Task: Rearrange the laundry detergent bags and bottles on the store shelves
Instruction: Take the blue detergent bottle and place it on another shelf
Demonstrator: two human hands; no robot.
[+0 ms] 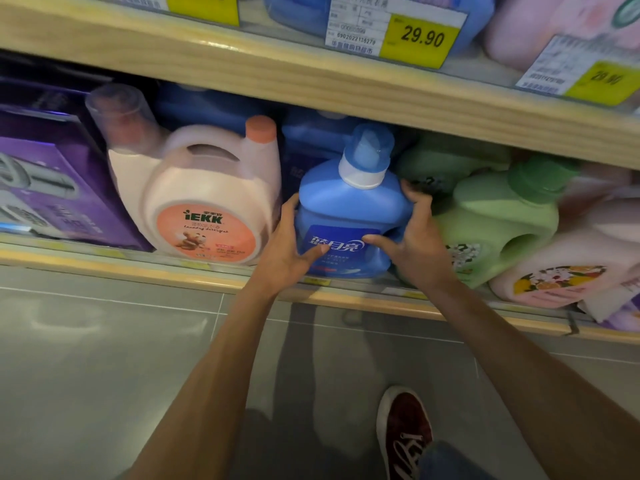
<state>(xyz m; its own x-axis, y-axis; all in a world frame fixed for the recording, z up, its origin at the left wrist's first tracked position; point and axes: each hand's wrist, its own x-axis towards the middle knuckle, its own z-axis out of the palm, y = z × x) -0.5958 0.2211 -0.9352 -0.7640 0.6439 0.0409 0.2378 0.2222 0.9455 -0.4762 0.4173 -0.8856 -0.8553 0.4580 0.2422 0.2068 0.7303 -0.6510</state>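
Note:
A blue detergent bottle [349, 206] with a blue cap and a dark blue label stands at the front of the lower shelf [194, 271]. My left hand [289, 251] grips its left side, thumb across the label. My right hand [414, 244] grips its right side, fingers curled round the edge and thumb on the label. A peach jug [204, 195] stands right of a purple box and left of the blue bottle. A green bottle [498, 223] leans to the right of it.
A purple box [52, 188] fills the shelf's left end. A pink bottle [568, 271] with a fruit label lies at the right. More blue jugs stand behind. The upper shelf [277, 74] carries price tags [394, 32] and bottles. Below are grey floor tiles and my red shoe [405, 431].

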